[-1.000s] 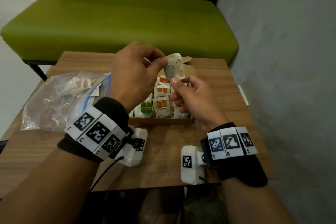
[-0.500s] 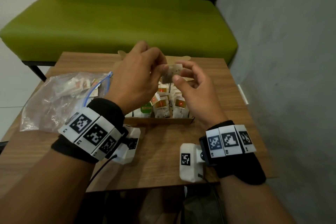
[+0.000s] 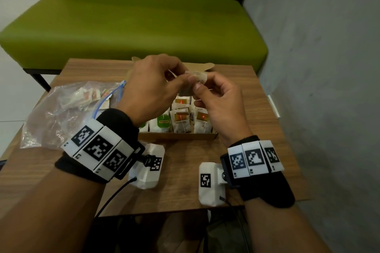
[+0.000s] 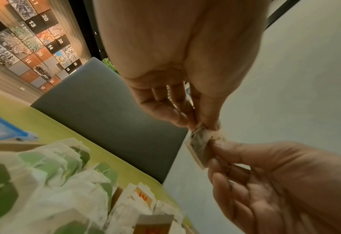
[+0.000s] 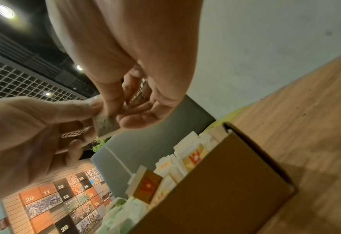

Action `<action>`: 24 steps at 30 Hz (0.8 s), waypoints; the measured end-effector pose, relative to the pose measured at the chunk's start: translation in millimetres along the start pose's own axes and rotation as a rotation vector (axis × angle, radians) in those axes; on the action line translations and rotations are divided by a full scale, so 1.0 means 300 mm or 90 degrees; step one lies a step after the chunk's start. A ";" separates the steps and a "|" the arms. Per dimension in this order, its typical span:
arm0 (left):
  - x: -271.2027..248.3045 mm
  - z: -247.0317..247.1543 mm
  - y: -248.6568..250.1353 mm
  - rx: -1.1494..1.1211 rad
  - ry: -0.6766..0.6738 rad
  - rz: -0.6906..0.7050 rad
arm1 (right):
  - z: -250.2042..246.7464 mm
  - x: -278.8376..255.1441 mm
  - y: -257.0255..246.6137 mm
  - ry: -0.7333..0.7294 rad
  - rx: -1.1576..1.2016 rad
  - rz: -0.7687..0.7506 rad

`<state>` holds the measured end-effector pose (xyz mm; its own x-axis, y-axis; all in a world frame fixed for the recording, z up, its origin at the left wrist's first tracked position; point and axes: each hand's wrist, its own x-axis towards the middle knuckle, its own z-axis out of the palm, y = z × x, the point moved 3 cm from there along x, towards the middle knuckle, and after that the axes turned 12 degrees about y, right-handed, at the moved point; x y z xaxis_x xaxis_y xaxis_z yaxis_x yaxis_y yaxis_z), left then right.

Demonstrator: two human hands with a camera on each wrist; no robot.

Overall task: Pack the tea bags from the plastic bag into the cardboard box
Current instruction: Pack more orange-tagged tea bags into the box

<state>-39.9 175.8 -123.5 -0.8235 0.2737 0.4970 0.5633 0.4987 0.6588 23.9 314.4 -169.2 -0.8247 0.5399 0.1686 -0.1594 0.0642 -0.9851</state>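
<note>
A loose paper tea bag point(image 3: 194, 81) hangs in the air over the far half of the open cardboard box point(image 3: 178, 136). My left hand point(image 3: 182, 76) pinches its left end and my right hand point(image 3: 202, 83) pinches its right end. In the left wrist view the left hand point(image 4: 203, 125) nips the tea bag point(image 4: 198, 145) from above. In the right wrist view the right hand point(image 5: 115, 114) holds the tea bag point(image 5: 105, 125). Several tea bags point(image 3: 181, 118) stand in rows inside the box. The clear plastic bag point(image 3: 61, 113) lies left of the box with a few tea bags inside.
All of this sits on a small wooden table point(image 3: 181, 172). A green bench point(image 3: 133, 26) stands behind it and a grey wall point(image 3: 320, 88) runs along the right. The box flaps point(image 3: 205, 66) stick up at the back. The plastic bag's blue zip edge point(image 3: 109, 98) faces the box.
The tea bag stood upright in the left hand's pinch a second ago; now it lies flatter between both hands. The right hand has risen and taken its right end.
</note>
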 end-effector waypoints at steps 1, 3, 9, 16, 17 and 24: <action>0.001 -0.001 -0.002 -0.007 0.013 -0.003 | 0.001 -0.001 -0.002 -0.003 0.004 0.003; 0.002 -0.002 -0.004 -0.016 0.014 -0.001 | 0.003 -0.004 -0.005 -0.005 0.011 0.008; 0.010 -0.013 -0.001 -0.152 0.042 -0.053 | 0.023 -0.001 0.029 -0.057 -0.035 0.074; 0.012 -0.011 0.002 -0.333 0.021 -0.127 | 0.077 -0.021 0.033 -0.154 -0.129 0.048; 0.013 -0.010 -0.001 -0.326 0.023 -0.126 | 0.079 -0.019 0.029 -0.150 -0.126 0.043; 0.019 -0.018 -0.011 -0.303 0.026 -0.130 | 0.068 -0.010 0.025 -0.059 -0.125 0.068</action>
<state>-46.1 171.2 -119.8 -0.9217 0.1733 0.3469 0.3678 0.1072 0.9237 14.0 296.0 -176.5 -0.8787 0.4739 0.0567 0.0323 0.1775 -0.9836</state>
